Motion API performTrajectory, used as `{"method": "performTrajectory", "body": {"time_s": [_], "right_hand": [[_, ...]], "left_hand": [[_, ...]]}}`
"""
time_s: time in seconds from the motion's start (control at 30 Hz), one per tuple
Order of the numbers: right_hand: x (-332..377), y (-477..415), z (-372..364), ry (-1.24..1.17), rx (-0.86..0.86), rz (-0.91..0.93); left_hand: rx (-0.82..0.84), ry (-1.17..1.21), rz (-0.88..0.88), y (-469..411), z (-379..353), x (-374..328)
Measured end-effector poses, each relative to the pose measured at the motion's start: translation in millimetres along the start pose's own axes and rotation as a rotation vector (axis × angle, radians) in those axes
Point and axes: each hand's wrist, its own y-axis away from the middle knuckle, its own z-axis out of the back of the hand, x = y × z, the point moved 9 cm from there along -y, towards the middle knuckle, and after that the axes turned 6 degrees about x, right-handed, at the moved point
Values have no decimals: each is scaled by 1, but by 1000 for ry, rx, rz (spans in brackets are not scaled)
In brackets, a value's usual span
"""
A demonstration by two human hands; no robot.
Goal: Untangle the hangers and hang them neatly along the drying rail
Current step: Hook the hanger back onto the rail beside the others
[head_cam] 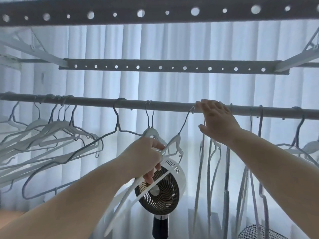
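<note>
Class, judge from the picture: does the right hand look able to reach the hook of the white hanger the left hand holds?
Probably yes. The right hand rests on the rail just beside that hook, with nothing between them; the left hand grips the white hanger lower down.

Only one bit of print in view: a short line of dark capitals on the white rim of the fan (165, 189), upper edge, following the curve. It starts just beside the hanger (173, 141) gripped by the left hand (146, 159). Tilted and soft-focus: no word, brand or number can be made out. Nothing else carries readable text.
</note>
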Motion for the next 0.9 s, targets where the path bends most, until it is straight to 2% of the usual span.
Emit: {"method": "performTrajectory", "body": {"time_s": [0.37,0.9], "right_hand": [[-1,-2,0,-40,-35,67],[-4,0,2,-67,-30,116]], "left_hand": [[-151,-15,-87,0,23,-12],[-50,-123,40,-20,-19,-12]]}}
